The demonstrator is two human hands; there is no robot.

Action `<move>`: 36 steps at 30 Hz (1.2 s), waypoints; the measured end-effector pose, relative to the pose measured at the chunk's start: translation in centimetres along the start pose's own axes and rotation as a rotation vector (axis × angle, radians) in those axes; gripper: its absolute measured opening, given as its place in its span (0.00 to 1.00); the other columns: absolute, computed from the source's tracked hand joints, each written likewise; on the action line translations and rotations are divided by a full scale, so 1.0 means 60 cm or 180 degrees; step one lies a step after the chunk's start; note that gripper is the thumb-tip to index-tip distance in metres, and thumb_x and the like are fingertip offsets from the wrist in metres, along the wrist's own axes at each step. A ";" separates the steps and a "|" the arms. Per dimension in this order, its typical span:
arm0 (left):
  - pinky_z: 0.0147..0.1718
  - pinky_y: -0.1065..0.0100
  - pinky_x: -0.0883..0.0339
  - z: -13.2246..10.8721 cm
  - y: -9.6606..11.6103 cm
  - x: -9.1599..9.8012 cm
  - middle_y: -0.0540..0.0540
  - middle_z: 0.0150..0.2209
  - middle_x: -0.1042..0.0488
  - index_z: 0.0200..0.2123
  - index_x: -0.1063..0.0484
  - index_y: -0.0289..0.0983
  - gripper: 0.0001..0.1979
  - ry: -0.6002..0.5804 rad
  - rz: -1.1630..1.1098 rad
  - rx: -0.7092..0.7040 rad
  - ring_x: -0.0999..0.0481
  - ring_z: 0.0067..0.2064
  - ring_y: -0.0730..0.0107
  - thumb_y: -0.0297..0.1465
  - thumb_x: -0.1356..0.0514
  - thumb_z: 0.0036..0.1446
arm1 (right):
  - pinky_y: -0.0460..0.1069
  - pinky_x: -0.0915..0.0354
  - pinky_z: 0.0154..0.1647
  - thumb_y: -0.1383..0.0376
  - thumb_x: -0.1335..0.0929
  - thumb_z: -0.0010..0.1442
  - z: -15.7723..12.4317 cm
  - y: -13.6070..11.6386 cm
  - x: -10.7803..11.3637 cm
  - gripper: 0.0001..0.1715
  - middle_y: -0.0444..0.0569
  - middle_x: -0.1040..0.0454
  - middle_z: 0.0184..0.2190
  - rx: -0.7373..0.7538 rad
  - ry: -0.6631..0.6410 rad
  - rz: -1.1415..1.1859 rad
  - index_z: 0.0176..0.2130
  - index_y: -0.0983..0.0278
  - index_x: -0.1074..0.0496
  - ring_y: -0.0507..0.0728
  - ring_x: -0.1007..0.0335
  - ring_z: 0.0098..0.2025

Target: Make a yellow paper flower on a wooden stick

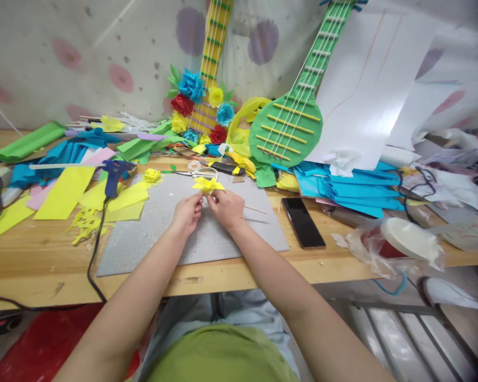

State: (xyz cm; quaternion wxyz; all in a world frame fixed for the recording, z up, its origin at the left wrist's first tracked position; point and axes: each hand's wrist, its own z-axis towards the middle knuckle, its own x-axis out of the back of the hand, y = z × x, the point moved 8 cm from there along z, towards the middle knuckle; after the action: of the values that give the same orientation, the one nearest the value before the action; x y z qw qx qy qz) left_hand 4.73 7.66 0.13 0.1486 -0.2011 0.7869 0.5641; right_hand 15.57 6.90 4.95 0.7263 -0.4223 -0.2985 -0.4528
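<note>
Both my hands meet over the grey cutting mat (143,239), fingers closed at the underside of a yellow paper flower (208,184) with pointed petals. My left hand (188,213) pinches it from the left. From the other side my right hand (227,207) pinches it too, and a thin wooden stick (256,210) sticks out to the right of that hand. Just behind the flower lie scissors (197,173) and a black-and-yellow utility knife (228,168). A finished yellow paper flower (152,176) rests at the mat's far left edge.
A blue glue gun (113,178) with its cord lies left, among yellow paper sheets (66,192). Yellow (215,48) and green (287,130) paper instruments lean at the back. A phone (303,223), blue paper (346,183) and a plastic-wrapped tub (408,239) are right.
</note>
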 end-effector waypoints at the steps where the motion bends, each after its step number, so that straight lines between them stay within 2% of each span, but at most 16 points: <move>1: 0.09 0.82 0.64 0.000 0.000 0.000 0.56 0.18 0.39 0.21 0.35 0.32 0.13 0.0017 -0.0038 0.0005 0.50 0.14 0.90 0.31 0.35 0.33 | 0.46 0.49 0.30 0.53 0.43 0.60 0.000 0.002 -0.002 0.20 0.47 0.26 0.28 -0.0071 -0.0028 0.0034 0.32 0.62 0.32 0.52 0.32 0.33; 7: 0.09 0.81 0.64 0.001 -0.001 0.001 0.56 0.17 0.40 0.21 0.36 0.32 0.11 0.0121 -0.0036 -0.0151 0.49 0.14 0.89 0.30 0.36 0.35 | 0.46 0.48 0.28 0.50 0.41 0.57 -0.001 0.012 -0.012 0.20 0.46 0.25 0.29 -0.0530 -0.0198 0.0221 0.40 0.62 0.37 0.54 0.30 0.30; 14: 0.11 0.78 0.61 0.006 0.009 0.016 0.58 0.13 0.44 0.20 0.35 0.33 0.11 0.0542 0.0331 -0.0639 0.50 0.13 0.87 0.34 0.37 0.38 | 0.46 0.45 0.28 0.58 0.40 0.56 0.001 0.014 -0.009 0.18 0.44 0.25 0.29 -0.0619 -0.0342 0.0545 0.45 0.62 0.43 0.55 0.29 0.31; 20: 0.11 0.78 0.58 0.007 0.016 0.026 0.60 0.12 0.46 0.23 0.35 0.34 0.12 0.0717 0.0251 -0.0861 0.50 0.13 0.86 0.36 0.37 0.39 | 0.45 0.46 0.27 0.55 0.38 0.54 -0.002 0.013 -0.013 0.18 0.40 0.27 0.26 -0.0421 -0.0527 0.0767 0.43 0.60 0.42 0.53 0.30 0.29; 23: 0.11 0.79 0.54 0.007 0.021 0.032 0.59 0.14 0.42 0.23 0.36 0.34 0.13 0.0746 0.0052 -0.0927 0.46 0.14 0.86 0.35 0.37 0.38 | 0.45 0.46 0.27 0.55 0.38 0.55 -0.004 0.008 -0.015 0.13 0.41 0.27 0.27 -0.0272 -0.0597 0.0690 0.38 0.60 0.38 0.52 0.31 0.29; 28: 0.13 0.79 0.44 0.007 0.021 0.031 0.55 0.20 0.35 0.25 0.35 0.34 0.13 0.0683 0.0000 -0.0753 0.35 0.19 0.83 0.36 0.37 0.39 | 0.44 0.45 0.30 0.57 0.40 0.58 -0.004 -0.002 -0.015 0.11 0.43 0.26 0.28 -0.0013 -0.0640 0.0691 0.32 0.61 0.34 0.50 0.32 0.29; 36: 0.16 0.78 0.38 0.006 0.016 0.032 0.55 0.21 0.35 0.25 0.35 0.34 0.12 0.0722 -0.0118 -0.0659 0.33 0.20 0.82 0.35 0.36 0.40 | 0.44 0.46 0.28 0.57 0.39 0.58 -0.005 -0.003 -0.018 0.11 0.43 0.26 0.27 0.0018 -0.0631 0.0681 0.32 0.61 0.33 0.50 0.32 0.28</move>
State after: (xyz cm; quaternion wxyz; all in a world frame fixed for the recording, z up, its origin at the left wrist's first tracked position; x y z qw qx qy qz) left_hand 2.60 8.02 -0.05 0.0476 -0.2923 0.7324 0.6130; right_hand 14.96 7.02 3.96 0.7386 -0.4923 -0.3233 -0.3280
